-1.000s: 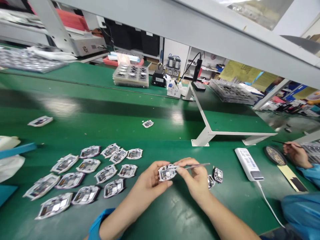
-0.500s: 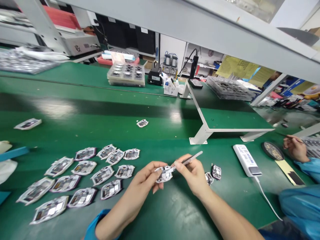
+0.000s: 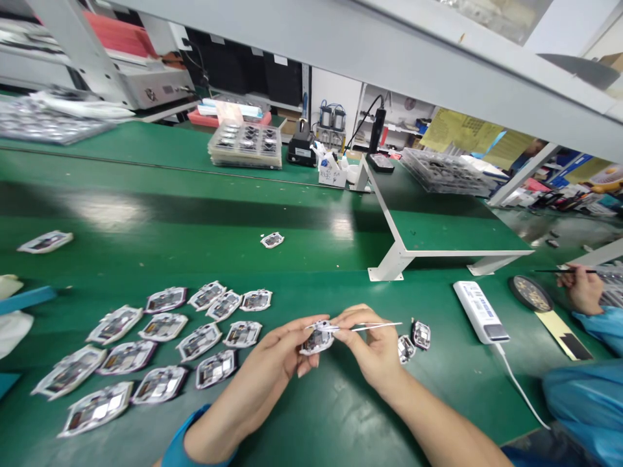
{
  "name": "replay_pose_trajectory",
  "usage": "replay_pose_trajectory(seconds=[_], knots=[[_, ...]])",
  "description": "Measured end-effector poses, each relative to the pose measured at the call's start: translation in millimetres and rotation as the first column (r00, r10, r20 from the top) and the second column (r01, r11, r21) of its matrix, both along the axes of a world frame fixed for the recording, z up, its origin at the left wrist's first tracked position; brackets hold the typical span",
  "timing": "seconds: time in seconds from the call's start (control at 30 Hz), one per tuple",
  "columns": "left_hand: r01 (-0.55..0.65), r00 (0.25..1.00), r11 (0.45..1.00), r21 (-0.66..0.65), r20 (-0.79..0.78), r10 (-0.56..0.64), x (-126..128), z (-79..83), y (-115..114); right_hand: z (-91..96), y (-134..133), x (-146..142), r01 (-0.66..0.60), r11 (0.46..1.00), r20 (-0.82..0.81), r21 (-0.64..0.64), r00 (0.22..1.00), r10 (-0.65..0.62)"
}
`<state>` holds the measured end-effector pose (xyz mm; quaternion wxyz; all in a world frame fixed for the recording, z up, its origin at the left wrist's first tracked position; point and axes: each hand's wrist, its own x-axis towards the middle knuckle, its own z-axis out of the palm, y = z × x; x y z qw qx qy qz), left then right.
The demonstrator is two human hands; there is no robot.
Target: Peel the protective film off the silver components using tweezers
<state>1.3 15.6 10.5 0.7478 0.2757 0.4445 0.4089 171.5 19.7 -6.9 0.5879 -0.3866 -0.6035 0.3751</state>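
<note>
Slightly right of the middle of the head view, my left hand (image 3: 278, 355) is closed around the edge of a small white-rimmed electronic housing (image 3: 317, 344) with a circuit board inside. My right hand (image 3: 374, 347) pinches a pair of thin metal tweezers (image 3: 387, 324), whose tips reach over the top of that housing. Whether the tips grip anything is too small to tell. Left of my hands, several similar open housings (image 3: 200, 340) lie in loose rows. Two smaller units, one of them a dark-rimmed housing (image 3: 421, 335), lie just right of my right hand.
A low green-topped stand (image 3: 452, 227) is behind my right hand. To the right lie a white handheld device (image 3: 479, 311) with a cable and a round black dish (image 3: 530, 294). A co-worker's hand (image 3: 581, 288) holds a thin tool there. Farther back, one small housing (image 3: 272, 240) lies on the green strip.
My right hand has turned the tweezers, so they now lie flatter, edge-on, across the housing. Both housings on the far green strip have shifted slightly left. The co-worker's hand has moved a little.
</note>
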Motion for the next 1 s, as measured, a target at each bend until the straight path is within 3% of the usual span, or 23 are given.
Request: replay_pose_trajectory(seconds=[0.1,0.23,0.4,0.57,1.0], knots=[[0.011,1.000,1.000,0.023,-0.012,-0.011,0,1.6,1,1.8,1,2,-0.024,1.000,0.020,-0.003,1.000,0.025],[0.085,0.978,0.988,0.131,-0.201,-0.058,0,2.3,1,3.1,2,4,-0.046,0.995,-0.009,-0.090,0.999,0.045],[0.146,0.917,0.936,0.320,-0.398,-0.007,-1,-14.3,-1,0.8,2,5,0.028,0.963,-0.035,-0.268,0.999,-0.038],[0.151,0.905,0.905,0.398,-0.425,0.036,-1,-29.1,-3,1.0,4,5,0.011,0.945,-0.056,-0.327,0.998,-0.031],[0.175,0.916,0.902,0.394,-0.402,-0.002,0,-32.9,-4,3.5,5,4,0.027,0.947,-0.093,-0.320,0.994,-0.060]])
